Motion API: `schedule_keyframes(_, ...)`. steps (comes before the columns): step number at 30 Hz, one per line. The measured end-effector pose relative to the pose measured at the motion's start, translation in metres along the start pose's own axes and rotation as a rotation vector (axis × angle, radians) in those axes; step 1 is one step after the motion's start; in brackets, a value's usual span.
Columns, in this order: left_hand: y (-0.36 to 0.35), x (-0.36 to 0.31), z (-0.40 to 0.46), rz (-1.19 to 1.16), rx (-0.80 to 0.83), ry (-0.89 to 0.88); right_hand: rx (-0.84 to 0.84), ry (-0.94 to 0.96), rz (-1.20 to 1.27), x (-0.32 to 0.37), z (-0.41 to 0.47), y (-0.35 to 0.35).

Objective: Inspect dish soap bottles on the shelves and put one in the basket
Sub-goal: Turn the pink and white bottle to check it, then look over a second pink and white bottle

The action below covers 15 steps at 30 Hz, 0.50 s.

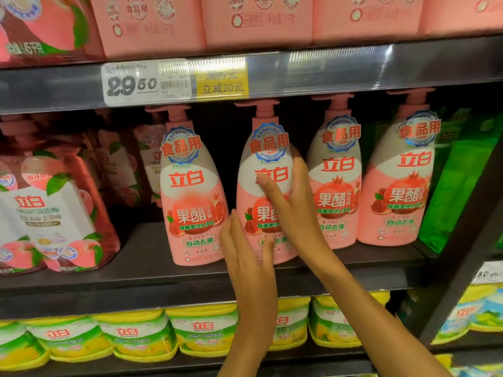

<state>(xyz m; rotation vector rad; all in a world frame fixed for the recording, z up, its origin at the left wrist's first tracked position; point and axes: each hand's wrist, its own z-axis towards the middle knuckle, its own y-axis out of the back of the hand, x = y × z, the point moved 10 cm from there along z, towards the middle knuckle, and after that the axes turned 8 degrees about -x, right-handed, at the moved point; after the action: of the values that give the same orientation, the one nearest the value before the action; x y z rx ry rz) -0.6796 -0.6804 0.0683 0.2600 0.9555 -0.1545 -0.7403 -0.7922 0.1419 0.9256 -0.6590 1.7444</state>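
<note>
The head camera looks at a dark store shelf [168, 257] with more shelves above and below it. Four pink dish soap bottles with pump tops stand in a row on this shelf. The second pink bottle [265, 164] from the left is the one the hands are on. The right hand [288, 202] wraps around its right side, with the thumb across the white part of the label and the fingers curled behind. The left hand [247, 251] lies flat with straight fingers against the lower left of the same bottle. The first pink bottle [190, 191] stands just beside it on the left, and the third pink bottle [337, 180] stands close on the right, touching the right hand's side. To the far left sit red peach refill bags [51, 213]. A green bag [457, 180] leans at the right end. Pink boxes [255, 20] fill the shelf above, and a price tag [147, 83] sticks on its front edge. Yellow and green packs [136, 336] line the shelf below. The bottle tops reach close under the upper shelf edge.
</note>
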Motion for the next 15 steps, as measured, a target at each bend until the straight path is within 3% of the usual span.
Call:
schedule_keyframes(2,0.000,-0.006,-0.001,0.151,-0.051,-0.107,0.003,-0.002,-0.080,-0.002,0.003,-0.002)
schedule_keyframes(11,0.004,-0.010,0.008,0.396,-0.084,-0.220,0.066,0.034,-0.222,0.005,-0.001,-0.004)
schedule_keyframes(13,0.007,-0.011,0.006,0.391,-0.091,-0.218,0.093,0.051,-0.248,0.008,-0.011,0.006)
schedule_keyframes(15,0.008,-0.013,-0.001,0.294,-0.087,-0.207,0.000,0.089,-0.162,0.021,-0.016,0.037)
